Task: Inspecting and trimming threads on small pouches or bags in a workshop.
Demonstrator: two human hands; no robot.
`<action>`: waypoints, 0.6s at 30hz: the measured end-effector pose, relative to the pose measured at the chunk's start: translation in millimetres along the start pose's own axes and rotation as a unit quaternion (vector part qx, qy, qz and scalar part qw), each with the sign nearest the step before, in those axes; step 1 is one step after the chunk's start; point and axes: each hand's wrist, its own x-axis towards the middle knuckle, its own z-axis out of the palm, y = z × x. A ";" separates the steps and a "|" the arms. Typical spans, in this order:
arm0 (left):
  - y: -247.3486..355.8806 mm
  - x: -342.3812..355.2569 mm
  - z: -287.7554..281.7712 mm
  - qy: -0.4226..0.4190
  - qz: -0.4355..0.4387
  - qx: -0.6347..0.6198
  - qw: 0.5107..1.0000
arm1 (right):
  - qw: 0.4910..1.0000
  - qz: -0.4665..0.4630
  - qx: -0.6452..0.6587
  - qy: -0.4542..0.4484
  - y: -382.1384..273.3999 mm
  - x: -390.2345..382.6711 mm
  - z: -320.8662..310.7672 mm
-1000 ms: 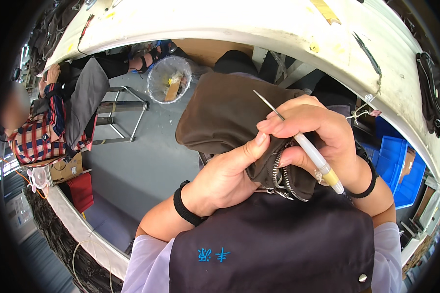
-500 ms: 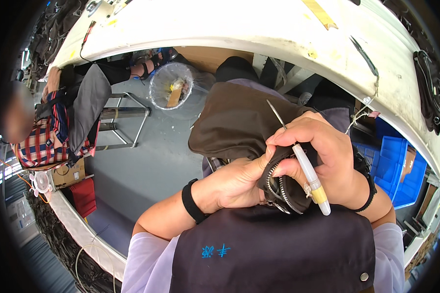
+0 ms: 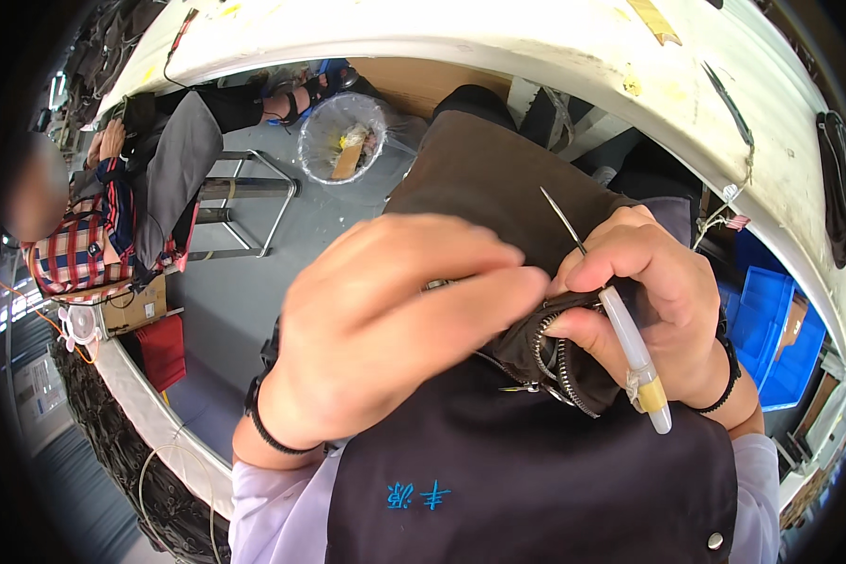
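Observation:
My right hand (image 3: 663, 291) is closed, holding a thin pointed awl (image 3: 630, 338) with a whitish handle and a yellow band. Its thumb and forefinger also pinch the dark brown fabric at the edge of an open metal zipper (image 3: 556, 362). That zipper belongs to a brown fabric bag (image 3: 498, 179) lying across my lap. My left hand (image 3: 385, 320) is raised over the near left side of the bag, its fingertips close to the pinched edge. Motion smears its fingers and the thumb is hidden, so I cannot see whether anything is in them.
A white table (image 3: 423, 28) curves across the far side, with a pair of dark tweezers (image 3: 727, 101) near its edge. Beyond the bag stands a lined waste bin (image 3: 305, 155). Blue crates (image 3: 771, 338) are at right. A seated person (image 3: 94, 235) is at left, near a stool (image 3: 254, 202).
My left hand has let go of the bag by the zipper and risen, turning its back upward. My right hand keeps the awl and fabric. The whole view has shifted slightly.

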 end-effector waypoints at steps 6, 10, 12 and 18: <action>-14.5 18.0 2.7 -0.074 0.131 -0.002 0.989 | 1.000 0.021 -0.013 0.007 -1.8 1.2 0.8; -22.4 29.2 6.9 -0.094 0.096 -0.106 0.985 | 1.000 0.017 -0.009 0.005 -1.2 2.9 1.1; -26.2 32.7 7.7 -0.123 0.085 -0.158 0.976 | 1.000 0.014 -0.007 -0.003 -0.7 3.0 0.8; -30.2 31.4 11.3 -0.138 0.089 -0.189 0.968 | 0.999 0.044 0.016 -0.003 2.7 2.9 -0.3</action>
